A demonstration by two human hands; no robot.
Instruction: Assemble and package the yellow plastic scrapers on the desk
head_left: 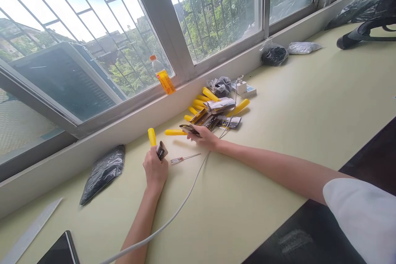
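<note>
The left hand [155, 168] has its fingers curled tight round a yellow-handled tool [152, 136], whose lower part the fist conceals; a folded dark sleeve [161, 151] juts out beside the thumb; the right hand [206, 138] grips a dark printed wrapper [189, 129], some of its fingers out of sight; a yellow handle [175, 132] points leftward from it, though I cannot tell whether the two are joined; just behind lies a heap of yellow handles and printed card sleeves [212, 123], overlapping too much to count; a screwdriver [185, 159] lies on the table between the hands; the white cable [154, 234] crosses the left forearm, and the bottom edge cuts off a dark glossy device [58, 251]; pale lettering on the sleeves and the bottle's orange label [166, 82] is too small to read.
</note>
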